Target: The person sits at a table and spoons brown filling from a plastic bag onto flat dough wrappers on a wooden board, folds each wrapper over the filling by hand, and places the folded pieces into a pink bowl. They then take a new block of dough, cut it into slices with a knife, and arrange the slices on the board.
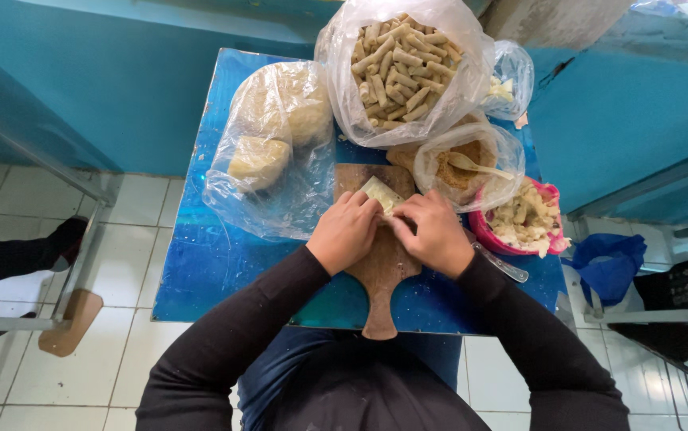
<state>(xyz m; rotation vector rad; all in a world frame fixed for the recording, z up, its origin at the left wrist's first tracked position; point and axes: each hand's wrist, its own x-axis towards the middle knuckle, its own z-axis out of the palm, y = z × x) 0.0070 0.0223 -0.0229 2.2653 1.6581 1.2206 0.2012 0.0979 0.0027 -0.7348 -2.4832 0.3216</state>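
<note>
A pale sheet of dough [379,191] lies on a wooden cutting board [381,275] in the middle of a small blue table [208,263]. My left hand [345,231] and my right hand [433,233] both rest on the board with fingertips pinching the sheet's near edge, folding it. Both arms are in black sleeves.
A large clear bag of finished rolls [401,64] stands at the back. A bag of dough lumps [268,148] lies left, a bag of brown filling with a spoon [465,166] and a pink bowl of filling [523,219] right. A knife [502,263] lies by my right wrist.
</note>
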